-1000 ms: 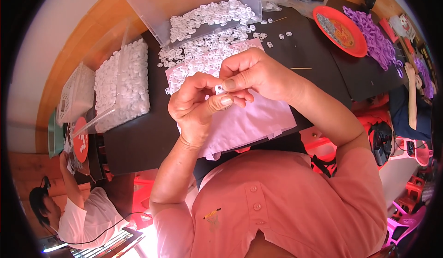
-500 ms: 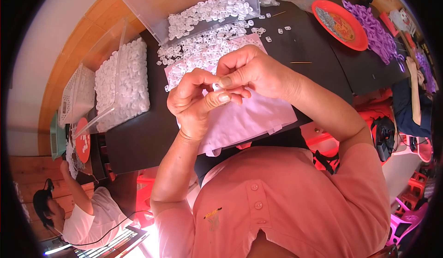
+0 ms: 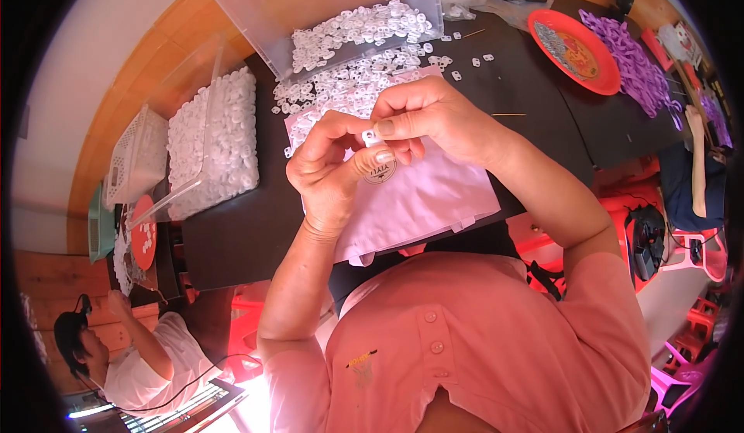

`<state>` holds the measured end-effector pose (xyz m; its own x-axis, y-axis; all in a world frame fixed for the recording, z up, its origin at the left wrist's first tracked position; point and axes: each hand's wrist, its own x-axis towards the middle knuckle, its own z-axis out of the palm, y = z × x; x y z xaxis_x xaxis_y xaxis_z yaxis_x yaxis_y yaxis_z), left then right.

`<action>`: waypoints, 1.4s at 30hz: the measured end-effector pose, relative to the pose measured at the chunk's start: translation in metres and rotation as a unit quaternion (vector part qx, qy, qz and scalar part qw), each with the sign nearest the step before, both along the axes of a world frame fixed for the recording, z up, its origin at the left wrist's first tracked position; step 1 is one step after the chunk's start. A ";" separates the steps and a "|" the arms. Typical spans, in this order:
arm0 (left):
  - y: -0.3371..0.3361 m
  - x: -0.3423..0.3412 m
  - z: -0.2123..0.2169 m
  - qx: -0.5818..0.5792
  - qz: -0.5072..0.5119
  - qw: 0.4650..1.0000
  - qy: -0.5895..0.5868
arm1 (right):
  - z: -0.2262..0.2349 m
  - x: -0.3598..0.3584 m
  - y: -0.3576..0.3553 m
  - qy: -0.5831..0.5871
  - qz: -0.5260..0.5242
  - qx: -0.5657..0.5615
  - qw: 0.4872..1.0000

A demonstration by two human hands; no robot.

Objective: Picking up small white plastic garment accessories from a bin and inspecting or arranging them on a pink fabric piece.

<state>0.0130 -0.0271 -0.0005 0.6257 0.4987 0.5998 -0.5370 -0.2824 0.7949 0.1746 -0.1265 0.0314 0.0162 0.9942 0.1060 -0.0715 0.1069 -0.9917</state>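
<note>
Over the pink cloth bag (image 3: 426,200), my two hands meet around one small white plastic piece (image 3: 369,135) with dark holes. My left hand (image 3: 329,171) pinches it between thumb and forefinger. My right hand (image 3: 438,115) has its thumb and forefinger closed at the upper right edge of that same piece, its other fingers curled below. Whether a thread or another small part sits in the right fingertips is too small to make out. Just beyond my hands, many loose white pieces (image 3: 341,86) like it are heaped on the far part of the cloth and the dark table (image 3: 240,251).
A tipped clear bin (image 3: 256,14) of white pieces stands at the back. Left of it are a clear box (image 3: 213,142) packed with white pieces and a white basket (image 3: 139,154). A red plate (image 3: 601,76) and purple chain links (image 3: 632,61) lie at right. Another person (image 3: 147,355) sits at left.
The whole scene has shifted slightly right in the picture. Both hands keep their pinch on the white piece, which now shows more of its face. A round printed mark on the cloth is more exposed.
</note>
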 end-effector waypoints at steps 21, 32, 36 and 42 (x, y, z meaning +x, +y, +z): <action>-0.004 -0.002 -0.001 0.057 0.085 0.993 0.063 | 0.002 0.001 -0.001 -0.008 -0.021 -0.012 1.000; -0.006 0.002 0.001 0.068 0.112 0.990 0.051 | 0.003 0.003 -0.001 -0.038 -0.057 0.009 0.998; -0.006 0.000 0.003 0.121 0.145 0.980 0.059 | 0.004 0.002 -0.001 -0.040 -0.048 0.006 0.998; -0.008 -0.001 0.004 0.168 0.172 0.968 0.075 | 0.002 -0.003 -0.002 -0.034 -0.046 -0.006 0.998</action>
